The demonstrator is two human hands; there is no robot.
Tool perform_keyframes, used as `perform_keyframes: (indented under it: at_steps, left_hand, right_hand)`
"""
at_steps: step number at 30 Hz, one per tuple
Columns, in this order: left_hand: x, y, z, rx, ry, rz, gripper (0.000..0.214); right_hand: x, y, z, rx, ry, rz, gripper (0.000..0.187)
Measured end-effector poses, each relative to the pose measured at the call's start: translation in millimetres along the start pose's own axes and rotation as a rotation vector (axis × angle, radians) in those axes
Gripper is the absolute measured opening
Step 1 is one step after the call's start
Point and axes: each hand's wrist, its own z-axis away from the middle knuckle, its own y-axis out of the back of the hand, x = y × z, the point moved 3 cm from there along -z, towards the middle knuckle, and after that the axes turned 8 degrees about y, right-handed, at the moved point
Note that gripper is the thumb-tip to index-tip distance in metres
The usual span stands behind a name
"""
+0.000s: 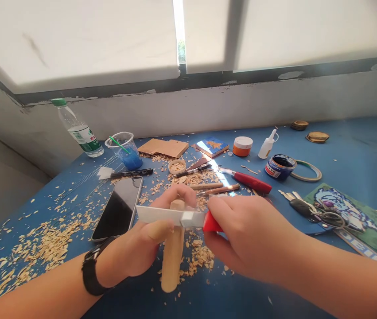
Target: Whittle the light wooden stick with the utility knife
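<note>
My left hand (155, 235) is wrapped round a pale wooden stick (172, 261), its thumb pressed near the back of a blade. The stick points down toward me, with its rounded lower end over the blue table. In my right hand (238, 226) is a carving knife (161, 215), gripped by its red handle. Its flat, wide metal blade lies crosswise over the upper part of the stick, pointing left. My fingers hide part of the stick and most of the handle.
Wood shavings (53, 241) litter the blue table. A phone (118, 208) lies left of my hands. Behind are a plastic cup (133, 160), a water bottle (82, 133), a red-handled tool (251, 180), an open paint jar (279, 168) and a glue bottle (267, 147). Keys (303, 208) lie right.
</note>
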Motion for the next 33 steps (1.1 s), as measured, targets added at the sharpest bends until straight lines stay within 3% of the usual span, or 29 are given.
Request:
perform_keyframes:
  at_steps: [8,14,22,26,29,33]
  left_hand:
    - [-3.6,-2.9,-2.5,-0.089,-0.094,0.079,0.052]
    - [-2.1,-5.7,-9.6,-0.124,-0.179,0.062,0.057]
    - [-0.4,6.0,-12.4,-0.036,-0.246,-0.099,0.053]
    - [-3.2,7.0,-11.7,-0.014,-0.264,-0.074,0.047]
    - [0.2,6.0,-9.1,-0.001,-0.155,0.015,0.047]
    - [10.2,6.8,-3.2,-0.09,0.206,-0.031,0.042]
  right_hand:
    - [-5.6,-11.7,3.3,0.107,0.008,-0.028,0.03]
    - [-7.3,-16.8,3.6,0.174,0.028,-0.027,0.031]
    - [-10.1,-18.4,4.1,0.17,0.029,-0.004,0.024]
    - [-8.5,-19.4,4.3,0.153,-0.001,-0.024,0.026]
    - [-2.9,-19.2,3.1,0.155,-0.03,-0.013,0.036]
    - [3.0,-20.5,0.9,0.174,-0.039,0.003,0.052]
